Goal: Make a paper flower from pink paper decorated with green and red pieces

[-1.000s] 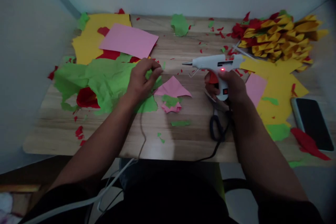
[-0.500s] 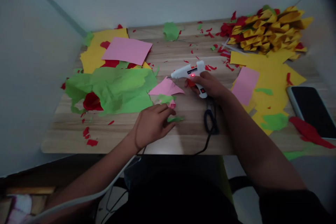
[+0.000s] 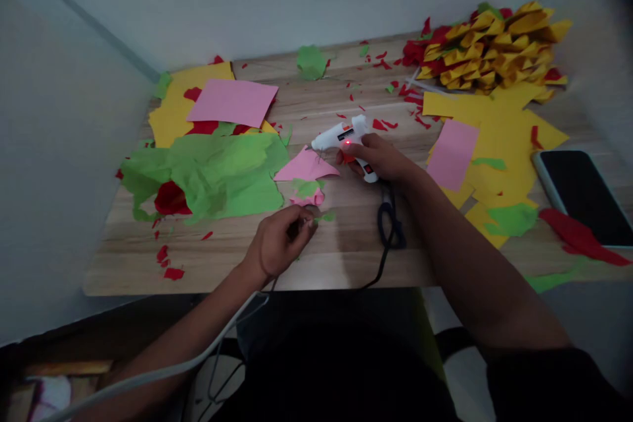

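Observation:
My right hand [image 3: 373,157] is wrapped round the grip of a white glue gun [image 3: 341,135], whose red light is lit. The gun's nozzle points left, over a pink paper triangle [image 3: 301,166]. Below the triangle sits a small crumpled pink paper piece [image 3: 312,197] with a green scrap [image 3: 305,187] on it. My left hand [image 3: 283,237] is just nearer to me, its thumb and fingers pinched together. Whatever is between those fingertips is too small to make out. A tiny green paper bit [image 3: 326,216] shows beside them.
Blue-handled scissors [image 3: 391,227] and the gun's black cord [image 3: 380,264] lie below my right hand. Crumpled green paper [image 3: 217,175] spreads at left. On the right are yellow paper [image 3: 509,138], a phone [image 3: 583,191] and a bunch of folded yellow paper [image 3: 494,53].
My left hand's fingers have drawn together into a pinch, and the hand has shifted slightly toward me. The glue gun stays over the pink triangle. The whole view has shifted a little.

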`<state>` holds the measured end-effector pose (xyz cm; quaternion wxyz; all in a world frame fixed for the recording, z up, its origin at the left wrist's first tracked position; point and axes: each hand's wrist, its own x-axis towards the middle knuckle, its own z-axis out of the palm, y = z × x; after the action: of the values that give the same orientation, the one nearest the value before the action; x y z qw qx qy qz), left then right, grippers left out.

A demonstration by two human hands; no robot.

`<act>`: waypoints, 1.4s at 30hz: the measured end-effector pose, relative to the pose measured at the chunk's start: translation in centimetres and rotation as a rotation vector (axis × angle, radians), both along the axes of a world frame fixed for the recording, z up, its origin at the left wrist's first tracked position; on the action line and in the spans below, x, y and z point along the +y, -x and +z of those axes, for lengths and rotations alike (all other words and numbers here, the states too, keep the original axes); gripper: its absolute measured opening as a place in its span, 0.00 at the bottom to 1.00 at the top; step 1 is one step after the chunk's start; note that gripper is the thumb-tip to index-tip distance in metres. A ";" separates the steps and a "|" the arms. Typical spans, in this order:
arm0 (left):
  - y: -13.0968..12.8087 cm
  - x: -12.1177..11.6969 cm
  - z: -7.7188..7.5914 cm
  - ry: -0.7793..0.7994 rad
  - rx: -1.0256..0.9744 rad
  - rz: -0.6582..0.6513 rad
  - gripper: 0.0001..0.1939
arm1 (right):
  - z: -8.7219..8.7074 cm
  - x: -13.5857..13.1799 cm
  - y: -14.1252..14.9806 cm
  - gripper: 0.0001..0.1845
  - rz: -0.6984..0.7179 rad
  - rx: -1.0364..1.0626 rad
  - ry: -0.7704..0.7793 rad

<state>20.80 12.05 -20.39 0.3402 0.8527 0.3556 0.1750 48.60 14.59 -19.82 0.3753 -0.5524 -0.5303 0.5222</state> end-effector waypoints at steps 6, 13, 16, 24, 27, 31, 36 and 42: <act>-0.1 1.4 0.9 0.208 -0.179 0.265 0.09 | -0.3 0.2 -0.1 0.20 0.016 -0.002 -0.020; -1.5 4.4 2.6 0.276 -0.233 0.402 0.13 | -0.5 0.2 -0.1 0.19 0.001 -0.020 -0.006; -2.0 5.3 2.6 0.307 -0.218 0.381 0.15 | -0.4 0.2 -0.1 0.19 0.008 -0.019 -0.002; -3.0 6.8 0.2 0.316 -0.248 0.411 0.14 | -0.3 0.3 0.0 0.20 0.003 -0.029 0.018; -3.0 7.2 -0.9 0.285 -0.250 0.421 0.14 | -0.5 0.3 0.1 0.20 0.005 -0.032 0.007; -2.7 7.5 -1.5 0.223 -0.208 0.401 0.13 | -0.6 0.3 0.1 0.19 -0.002 -0.023 -0.007; -2.6 7.6 -2.0 0.201 -0.207 0.366 0.13 | -0.7 0.4 0.0 0.20 0.014 -0.019 -0.030; -2.5 8.1 -2.1 0.046 -0.111 0.254 0.09 | -0.8 0.4 0.0 0.19 0.009 -0.019 -0.039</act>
<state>23.28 20.13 -22.47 0.3540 0.7818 0.4451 0.2555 48.63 15.04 -20.66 0.3788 -0.5474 -0.5464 0.5083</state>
